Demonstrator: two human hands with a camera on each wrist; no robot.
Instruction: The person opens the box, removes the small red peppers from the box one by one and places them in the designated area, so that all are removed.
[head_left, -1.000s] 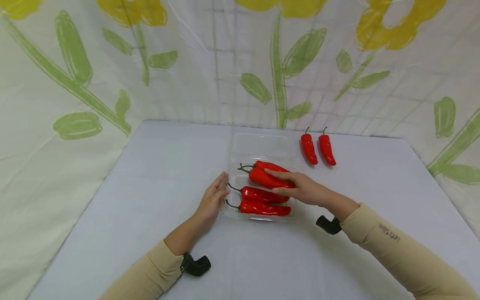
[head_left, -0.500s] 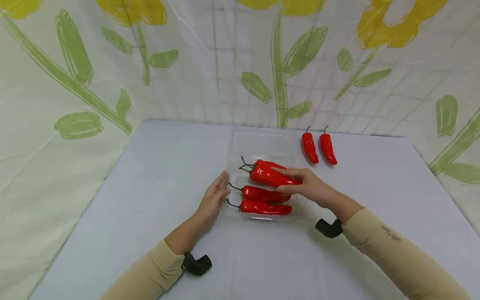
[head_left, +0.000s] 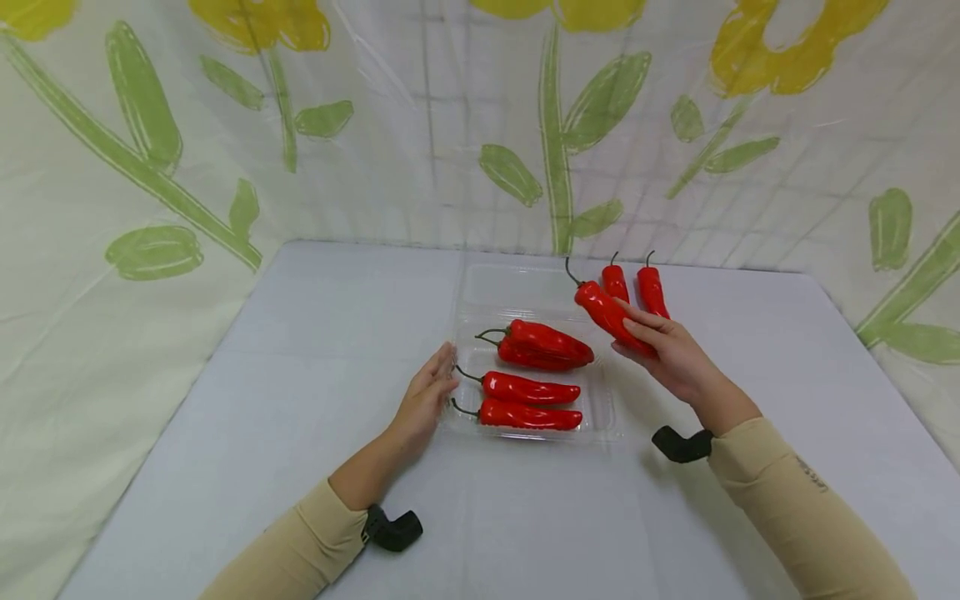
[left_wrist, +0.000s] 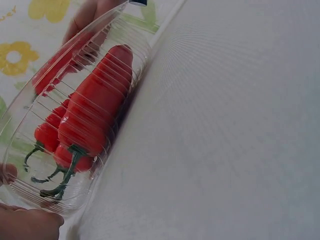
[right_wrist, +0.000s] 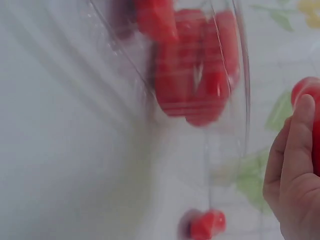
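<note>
Right-hand grip (head_left: 671, 357) holds a long, glossy red pepper (head_left: 603, 308) near the right side of the clear plastic box (head_left: 604, 408), long axis slanting away leftward, two similar red peppers (head_left: 651, 292) lying just beyond on the pale surface (head_left: 352, 325).

Toward three o'clock, the right hand (right_wrist: 292, 172) grips a red pepper (right_wrist: 307, 86), partly cut off by the edge. Near one o'clock, a clear plastic container (right_wrist: 246, 95) holds several blurred peppers (right_wrist: 172, 82). Another pepper (right_wrist: 207, 225) sits apart at five o'clock. Pale tabletop (right_wrist: 60, 135) fills nine o'clock; flowered cloth (right_wrist: 281, 20), two o'clock.
</note>
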